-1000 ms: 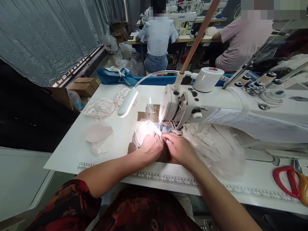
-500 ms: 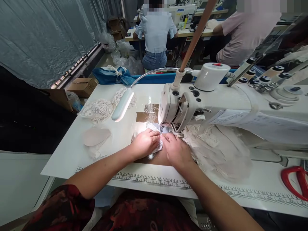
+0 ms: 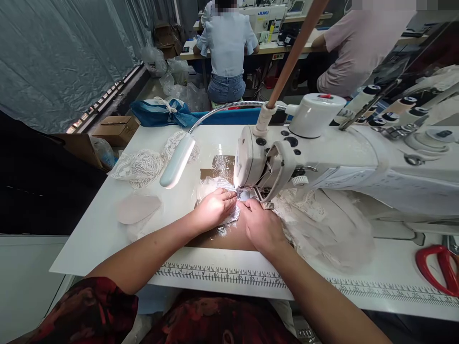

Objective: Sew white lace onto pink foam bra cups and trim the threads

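Observation:
My left hand (image 3: pixel 215 209) lies with curled fingers on a small white lace piece (image 3: pixel 212 186), pressing it onto the machine bed just left of the needle. Close beside it, my right hand (image 3: pixel 261 224) rests flat on the same fabric, fingertips pointing at the presser foot (image 3: pixel 247 192). The white sewing machine (image 3: pixel 322 157) stretches off to the right. A gooseneck lamp (image 3: pixel 177 160) shines on the lace from the left.
A heap of cream lace fabric (image 3: pixel 322 224) lies right of my hands. Lace pieces (image 3: pixel 139 165) and a pale pad (image 3: pixel 138 209) sit at the table's left. Red-handled scissors (image 3: pixel 435 267) lie far right. Two people sit at machines behind.
Both hands have slid forward towards the needle with the lace piece. The view has shifted slightly left and up.

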`<state>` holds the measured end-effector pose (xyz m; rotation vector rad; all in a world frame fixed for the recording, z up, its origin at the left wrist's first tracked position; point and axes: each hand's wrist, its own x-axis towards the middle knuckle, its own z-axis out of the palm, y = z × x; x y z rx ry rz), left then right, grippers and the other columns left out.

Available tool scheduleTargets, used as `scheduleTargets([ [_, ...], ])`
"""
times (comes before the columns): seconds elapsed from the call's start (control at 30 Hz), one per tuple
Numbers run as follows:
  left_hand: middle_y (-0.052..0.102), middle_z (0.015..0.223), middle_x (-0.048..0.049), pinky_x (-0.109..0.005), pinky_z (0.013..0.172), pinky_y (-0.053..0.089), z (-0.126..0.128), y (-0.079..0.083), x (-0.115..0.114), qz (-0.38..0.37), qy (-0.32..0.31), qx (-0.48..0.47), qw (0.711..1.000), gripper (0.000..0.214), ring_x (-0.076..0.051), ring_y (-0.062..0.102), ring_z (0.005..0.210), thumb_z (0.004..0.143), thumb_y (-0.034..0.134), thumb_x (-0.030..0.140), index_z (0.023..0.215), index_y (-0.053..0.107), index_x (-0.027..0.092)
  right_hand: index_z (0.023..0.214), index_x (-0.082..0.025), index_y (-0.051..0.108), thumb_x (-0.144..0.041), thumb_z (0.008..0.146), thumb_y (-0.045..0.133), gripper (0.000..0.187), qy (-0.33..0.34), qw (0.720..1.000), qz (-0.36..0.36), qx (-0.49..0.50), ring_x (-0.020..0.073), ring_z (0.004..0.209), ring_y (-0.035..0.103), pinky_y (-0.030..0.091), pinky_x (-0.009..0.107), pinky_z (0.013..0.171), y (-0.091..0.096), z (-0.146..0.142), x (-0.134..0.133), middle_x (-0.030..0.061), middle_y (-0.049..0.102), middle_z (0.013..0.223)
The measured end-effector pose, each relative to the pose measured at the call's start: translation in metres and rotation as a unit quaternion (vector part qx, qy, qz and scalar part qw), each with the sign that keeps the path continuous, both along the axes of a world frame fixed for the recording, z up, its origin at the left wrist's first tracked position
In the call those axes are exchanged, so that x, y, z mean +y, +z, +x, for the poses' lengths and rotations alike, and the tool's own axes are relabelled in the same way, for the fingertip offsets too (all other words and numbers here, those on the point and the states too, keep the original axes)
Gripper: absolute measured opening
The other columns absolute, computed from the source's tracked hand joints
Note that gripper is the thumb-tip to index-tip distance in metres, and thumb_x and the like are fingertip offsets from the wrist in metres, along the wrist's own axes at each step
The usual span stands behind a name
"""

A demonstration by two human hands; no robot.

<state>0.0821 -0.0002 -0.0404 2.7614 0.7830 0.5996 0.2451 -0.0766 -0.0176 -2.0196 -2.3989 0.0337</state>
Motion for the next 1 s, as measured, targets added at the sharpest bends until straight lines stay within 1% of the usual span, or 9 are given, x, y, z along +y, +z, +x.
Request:
scheduleTargets([
  [0.13,0.068,0.111,-0.0155,-0.039,0.086,0.053,-0.001,-0.001,0.006,-0.007,-0.027,-0.023,0.999,0.032,-0.024,0.062,0.100,0.096,0.043,0.027,0.105,0.067,0.009,0.129,-0.024,0.057,-0.012,0.088,0.039,0.046,-0.005,1.000,0.000,0.000,0.0222,0.085,0.056,0.034,0.031,0.057,0.000,-0.001,0.001,0.0090,0.064,0.108],
  [0.33,0.067,0.111,-0.0155,-0.037,0.086,0.053,-0.001,0.000,0.007,0.012,-0.028,-0.033,0.999,0.030,-0.023,0.061,0.101,0.094,0.045,0.024,0.108,0.066,0.008,0.123,-0.026,0.060,-0.012,0.087,0.040,0.044,0.000,1.000,0.010,0.020,0.0212,0.085,0.054,0.033,0.031,0.057,-0.002,0.002,0.000,0.0066,0.064,0.104],
  [0.43,0.067,0.109,-0.0166,-0.037,0.083,0.053,0.001,0.000,0.008,0.028,-0.011,-0.027,0.999,0.030,-0.023,0.061,0.095,0.093,0.045,0.022,0.110,0.065,0.007,0.121,-0.027,0.061,-0.012,0.085,0.040,0.044,0.006,0.999,0.019,0.029,0.0205,0.084,0.053,0.031,0.030,0.057,-0.003,0.004,-0.002,0.0055,0.063,0.102],
  [0.5,0.067,0.109,-0.0167,-0.038,0.084,0.052,0.002,0.000,0.007,0.028,0.008,-0.015,0.999,0.030,-0.023,0.060,0.095,0.092,0.046,0.022,0.110,0.064,0.007,0.121,-0.028,0.061,-0.011,0.085,0.041,0.044,0.007,0.999,0.028,0.036,0.0198,0.081,0.052,0.031,0.030,0.057,-0.004,0.005,-0.003,0.0048,0.063,0.103],
  [0.63,0.064,0.115,-0.0157,-0.041,0.094,0.047,0.004,-0.001,0.003,0.015,0.050,0.015,0.999,0.032,-0.025,0.056,0.104,0.091,0.047,0.022,0.116,0.061,0.009,0.115,-0.028,0.065,-0.010,0.084,0.041,0.042,0.004,0.998,0.034,0.046,0.0180,0.074,0.051,0.029,0.030,0.056,-0.003,0.005,-0.004,0.0032,0.063,0.100],
  [0.73,0.061,0.121,-0.0145,-0.044,0.098,0.043,0.003,0.002,0.003,0.000,0.069,0.041,0.997,0.034,-0.027,0.052,0.113,0.090,0.045,0.022,0.120,0.059,0.011,0.110,-0.028,0.067,-0.010,0.085,0.041,0.040,0.004,0.998,0.041,0.053,0.0165,0.069,0.050,0.031,0.030,0.056,-0.004,0.006,-0.004,0.0027,0.064,0.097],
  [0.87,0.058,0.128,-0.0111,-0.049,0.101,0.038,-0.007,0.012,0.003,-0.035,0.086,0.056,0.994,0.036,-0.031,0.046,0.122,0.085,0.047,0.017,0.118,0.061,0.014,0.110,-0.027,0.067,-0.010,0.085,0.043,0.039,0.015,0.991,0.077,0.109,0.0157,0.076,0.056,0.037,0.028,0.062,-0.007,0.008,-0.006,0.0017,0.066,0.099],
  [0.93,0.061,0.126,-0.0071,-0.050,0.103,0.034,-0.016,0.018,-0.003,-0.080,0.062,0.056,0.993,0.031,-0.031,0.046,0.124,0.079,0.051,0.013,0.106,0.066,0.018,0.108,-0.027,0.068,-0.011,0.086,0.045,0.036,0.024,0.984,0.101,0.147,0.0154,0.082,0.059,0.040,0.026,0.064,-0.008,0.010,-0.007,0.0007,0.068,0.102],
  [1.0,0.065,0.121,-0.0029,-0.050,0.105,0.031,-0.026,0.023,-0.018,-0.126,-0.005,0.052,0.991,0.026,-0.030,0.048,0.124,0.076,0.053,0.013,0.095,0.069,0.021,0.105,-0.025,0.070,-0.013,0.086,0.045,0.033,0.041,0.976,0.118,0.181,0.0153,0.085,0.060,0.043,0.025,0.066,-0.009,0.012,-0.008,0.0005,0.068,0.102],
])
